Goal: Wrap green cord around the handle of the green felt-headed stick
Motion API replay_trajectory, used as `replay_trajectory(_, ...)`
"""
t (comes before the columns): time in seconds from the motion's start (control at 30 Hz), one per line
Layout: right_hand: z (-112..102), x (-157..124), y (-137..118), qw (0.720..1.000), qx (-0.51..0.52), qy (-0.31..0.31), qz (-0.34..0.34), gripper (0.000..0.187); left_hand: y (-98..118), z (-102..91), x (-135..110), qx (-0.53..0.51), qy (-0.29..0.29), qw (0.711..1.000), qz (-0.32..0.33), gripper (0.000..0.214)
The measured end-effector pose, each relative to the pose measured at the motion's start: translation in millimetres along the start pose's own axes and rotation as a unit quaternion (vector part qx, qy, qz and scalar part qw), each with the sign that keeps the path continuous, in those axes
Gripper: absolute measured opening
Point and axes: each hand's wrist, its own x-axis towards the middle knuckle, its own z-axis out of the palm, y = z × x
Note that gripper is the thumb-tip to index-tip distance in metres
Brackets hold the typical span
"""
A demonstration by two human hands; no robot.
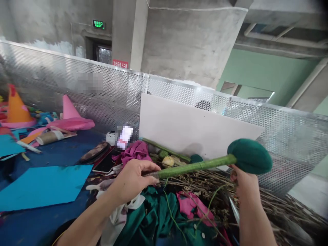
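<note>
My left hand is closed round the lower end of a green wrapped stem. The stem runs up and to the right and ends in a dark green fabric bud. My right hand is just under the bud, fingers curled against it where the stem joins. Both hands are held above a heap of green and magenta cloth and dry twigs.
A white board leans on a perforated metal screen behind the heap. A phone, blue paper sheet, a pink cone and an orange cone lie on the blue table to the left.
</note>
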Motion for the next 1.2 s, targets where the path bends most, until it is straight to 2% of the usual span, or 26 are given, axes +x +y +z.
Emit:
replay_trajectory(0.1,14,-14,-3,0.99,-0.138,-0.006,-0.014,0.013,7,4.9,-3,-0.066,0.012,0.997,-0.037,0.02)
replay_trajectory(0.13,21,-21,-6,0.984,-0.173,-0.026,-0.032,0.008,9,7.0,-4,-0.085,0.02,0.995,-0.046,0.019)
replay_trajectory(0.2,39,-42,-14,0.968,-0.203,-0.113,-0.094,0.014,9,11.2,-3,-0.118,0.037,0.991,-0.048,0.021)
replay_trajectory(0.23,50,-56,-19,0.952,-0.204,-0.185,-0.132,0.022,9,13.1,-3,-0.132,0.044,0.989,-0.047,0.023)
replay_trajectory(0.27,61,-72,-24,0.94,-0.164,-0.251,-0.16,0.026,7,14.8,-2,-0.144,0.049,0.987,-0.045,0.025)
replay_trajectory(0.37,90,-117,-35,0.901,-0.029,-0.414,-0.128,0.033,1,18.5,0,-0.166,0.048,0.984,-0.037,0.029)
replay_trajectory(0.4,96,-129,-37,0.883,-0.007,-0.456,-0.111,0.03,-1,19.1,0,-0.173,0.048,0.983,-0.036,0.03)
replay_trajectory(0.47,99,-144,-42,0.863,-0.004,-0.496,-0.094,0.024,-3,19.3,1,-0.184,0.052,0.981,-0.034,0.031)
replay_trajectory(0.5,98,-148,-44,0.865,-0.012,-0.492,-0.101,0.026,-4,19.1,2,-0.189,0.057,0.98,-0.033,0.031)
replay_trajectory(0.57,92,-150,-48,0.889,-0.011,-0.437,-0.137,0.032,-3,18.6,3,-0.196,0.065,0.978,-0.034,0.029)
replay_trajectory(0.63,88,-151,-50,0.91,0.052,-0.371,-0.176,0.03,-3,19.3,4,-0.205,0.066,0.976,-0.041,0.025)
replay_trajectory(0.67,87,-152,-51,0.912,0.102,-0.354,-0.182,0.028,-3,20.3,4,-0.21,0.065,0.974,-0.049,0.024)
replay_trajectory(0.7,88,-154,-50,0.906,0.159,-0.352,-0.176,0.028,-3,21.9,5,-0.214,0.064,0.973,-0.056,0.024)
replay_trajectory(0.8,96,-162,-47,0.86,0.312,-0.39,-0.103,0.034,-8,28.1,6,-0.213,0.057,0.974,-0.058,0.025)
replay_trajectory(0.87,101,-168,-43,0.853,0.34,-0.391,-0.06,0.037,-11,31.4,7,-0.2,0.056,0.977,-0.05,0.033)
replay_trajectory(0.93,102,-174,-39,0.882,0.3,-0.357,-0.071,0.038,-13,32.8,7,-0.183,0.058,0.98,-0.047,0.042)
replay_trajectory(1.03,97,-181,-34,0.919,0.196,-0.308,-0.147,0.036,-13,32.2,7,-0.167,0.065,0.983,-0.047,0.043)
replay_trajectory(1.2,90,-191,-36,0.924,0.086,-0.278,-0.247,0.03,-11,33.1,5,-0.135,0.08,0.987,-0.026,0.029)
